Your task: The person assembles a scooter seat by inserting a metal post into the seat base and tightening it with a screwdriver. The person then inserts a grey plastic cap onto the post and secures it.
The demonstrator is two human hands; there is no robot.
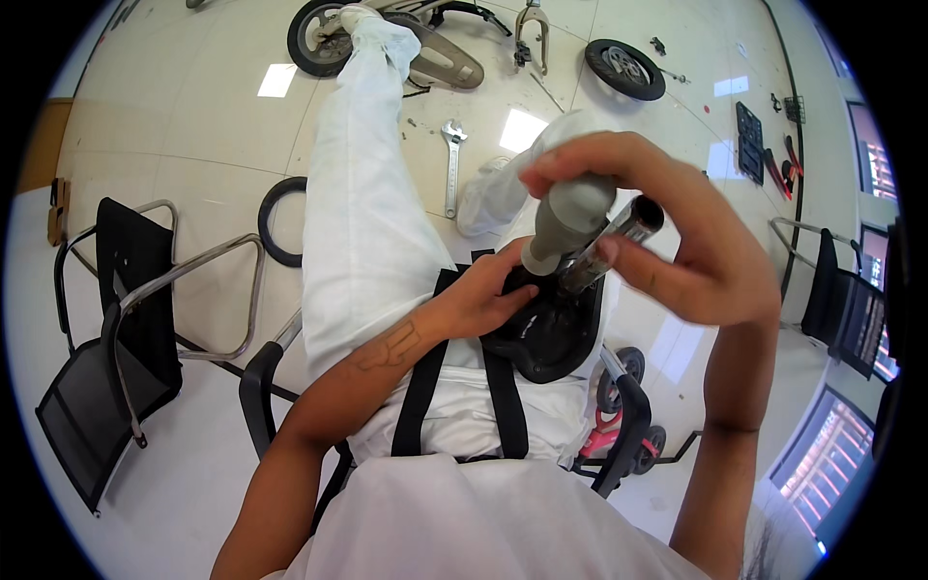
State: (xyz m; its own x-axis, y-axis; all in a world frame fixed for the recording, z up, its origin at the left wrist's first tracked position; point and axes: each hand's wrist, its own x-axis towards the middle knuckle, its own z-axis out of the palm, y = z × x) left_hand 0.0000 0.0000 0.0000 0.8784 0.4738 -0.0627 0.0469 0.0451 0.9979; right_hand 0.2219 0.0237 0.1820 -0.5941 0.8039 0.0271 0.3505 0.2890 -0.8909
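A black bicycle saddle (547, 340) rests upside down in my lap, its hollow underside facing up. A shiny metal seat post (633, 224) sticks up from it at a slant. Beside the post stands a grey bulb-shaped handle (572, 215) that narrows downward; its lower end is hidden. My left hand (483, 298) is closed at the saddle's left edge, thumb beside the handle's narrow neck and other fingers mostly hidden. My right hand (691, 232) curls over the handle from above, slightly blurred, its thumb against the post.
On the tiled floor ahead lie an adjustable wrench (452, 166), a wheel (625, 70), a fork (532, 37) and a partly dismantled bike (435, 60). A tyre (275, 220) lies left of my leg. Chairs (145, 290) stand at the left and right. A black tool case (749, 143) lies far right.
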